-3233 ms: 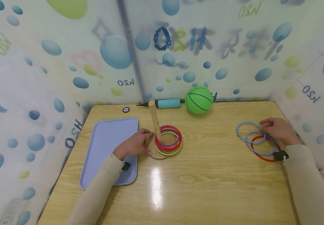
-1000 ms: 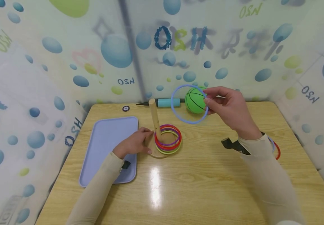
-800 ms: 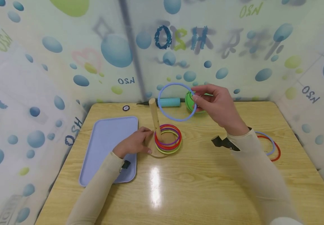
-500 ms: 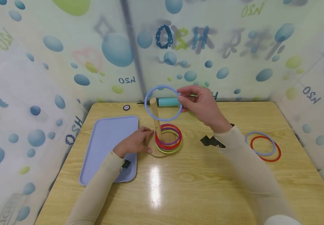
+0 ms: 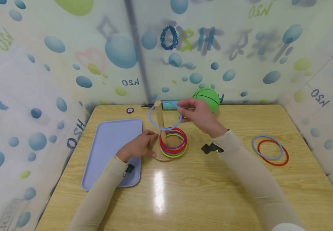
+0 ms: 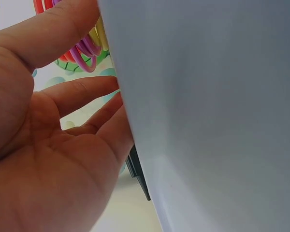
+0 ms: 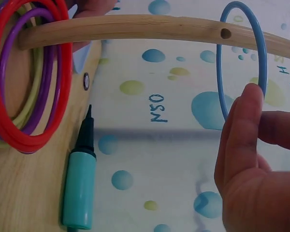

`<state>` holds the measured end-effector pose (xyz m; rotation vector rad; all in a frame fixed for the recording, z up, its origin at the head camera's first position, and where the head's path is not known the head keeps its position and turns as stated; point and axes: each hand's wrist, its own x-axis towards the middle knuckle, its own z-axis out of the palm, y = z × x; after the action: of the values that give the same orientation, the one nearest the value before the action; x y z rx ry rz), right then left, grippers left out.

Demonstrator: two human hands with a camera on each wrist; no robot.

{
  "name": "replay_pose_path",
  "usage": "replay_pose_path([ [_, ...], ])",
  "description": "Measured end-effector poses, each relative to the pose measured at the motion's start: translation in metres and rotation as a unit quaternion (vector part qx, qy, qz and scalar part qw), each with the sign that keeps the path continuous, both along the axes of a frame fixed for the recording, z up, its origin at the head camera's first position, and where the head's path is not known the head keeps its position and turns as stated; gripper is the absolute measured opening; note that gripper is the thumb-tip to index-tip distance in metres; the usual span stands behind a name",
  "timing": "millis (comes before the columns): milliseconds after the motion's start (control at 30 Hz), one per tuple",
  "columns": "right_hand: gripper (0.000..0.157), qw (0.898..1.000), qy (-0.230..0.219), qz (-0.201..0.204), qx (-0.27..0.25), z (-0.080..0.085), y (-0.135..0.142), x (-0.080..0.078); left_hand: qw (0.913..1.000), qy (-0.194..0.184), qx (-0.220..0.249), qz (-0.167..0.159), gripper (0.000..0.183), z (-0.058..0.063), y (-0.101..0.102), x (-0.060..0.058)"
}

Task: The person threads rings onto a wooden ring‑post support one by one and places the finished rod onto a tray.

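Note:
My right hand [image 5: 202,116] pinches a light blue ring [image 5: 166,129] between thumb and fingertips. The upright wooden peg [image 5: 161,120] passes through this ring near its top, as the right wrist view also shows. Lower down, a pile of red, purple and yellow-green rings [image 5: 185,141] lies around the peg's foot, on the round wooden base [image 5: 155,148]. At that base's left edge rests my left hand [image 5: 137,148], thumb and fingers spread and fairly straight. The tray hides some of its fingertips in the left wrist view.
A light blue tray [image 5: 117,134] lies under my left forearm. On the right, another light blue ring [image 5: 253,146] overlaps a red ring [image 5: 280,164]. Along the back stand a green ball [image 5: 211,98], a turquoise hand pump [image 5: 170,105] and a small dark disc [image 5: 130,110].
My right hand picked the light blue ring off the right-hand group and carried it left, then lowered it over the peg's top. The left hand has stayed at the base.

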<state>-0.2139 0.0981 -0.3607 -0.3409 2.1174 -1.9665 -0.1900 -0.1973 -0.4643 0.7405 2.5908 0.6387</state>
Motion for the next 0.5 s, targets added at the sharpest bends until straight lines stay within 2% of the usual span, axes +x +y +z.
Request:
replay_pose_path([
  [367,0.026,0.998,-0.051,0.007,0.043,-0.042,0.005,0.002,1.0000,-0.007,0.003,0.003,0.092,0.002,0.001,0.000],
  [500,0.030,0.996,-0.070,0.014,0.054,-0.061,0.010,0.002,1.0000,-0.009,0.000,0.003,0.090,0.001,0.000,0.000],
])
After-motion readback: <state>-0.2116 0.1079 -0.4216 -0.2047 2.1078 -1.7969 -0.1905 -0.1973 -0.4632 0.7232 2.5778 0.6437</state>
